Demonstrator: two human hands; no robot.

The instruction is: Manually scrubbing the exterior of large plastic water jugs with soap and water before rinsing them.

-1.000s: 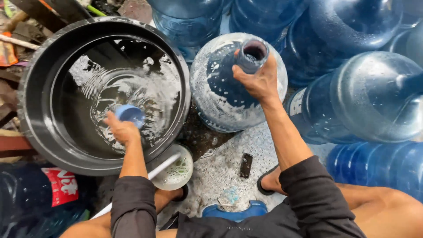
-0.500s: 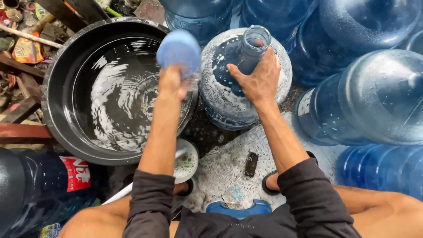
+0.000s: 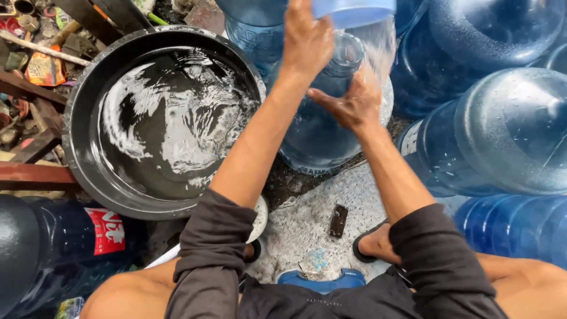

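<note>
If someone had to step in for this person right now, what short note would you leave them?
Left hand: raised, gripping a blue scoop tipped over the upright water jug; water is streaming down onto the jug's neck and shoulder.
Right hand: open, palm against the jug's shoulder, steadying it; it grips nothing.
Black basin: to the left of the jug, holding rippling water.
More blue jugs lie stacked on the right.
Done: a scoop of water is over the jug, pouring.
Left: I cannot tell how much goes inside or how full the jug is.
</note>
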